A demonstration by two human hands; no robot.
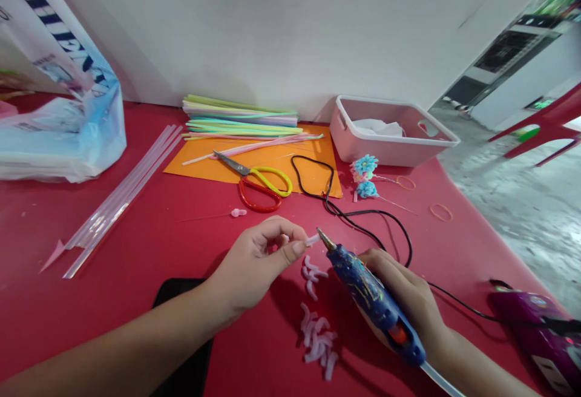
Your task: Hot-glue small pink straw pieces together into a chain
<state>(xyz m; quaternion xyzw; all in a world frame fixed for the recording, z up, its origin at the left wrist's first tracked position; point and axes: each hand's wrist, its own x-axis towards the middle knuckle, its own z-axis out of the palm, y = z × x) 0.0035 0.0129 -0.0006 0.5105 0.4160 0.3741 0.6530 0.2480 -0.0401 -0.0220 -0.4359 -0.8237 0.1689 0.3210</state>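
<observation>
Closest to the camera, a blue glue gun [363, 285] slants across the near right of the red bench [113, 300], a clear stick [440, 377] jutting from its back end. The right hand [406, 291] has its grip wrapped around the gun's body. The left hand [258, 258] pinches a short pink piece [313, 240] between thumb and fingers, its grip closed – the piece's free end sits right at the nozzle, though I cannot tell whether they touch. Just below, more pink pieces [320, 339] lie in a loose pile. Partly under the left forearm is a black flat object [193, 354]. Farther off, scissors [245, 171] with yellow and red handles lie partly on an orange sheet [200, 168], near a bundle of fuzzy sticks [240, 112]. Clear rods [122, 194] lie left; blue flowers [365, 164] rest at far right – just before a pink basket [381, 150].
</observation>
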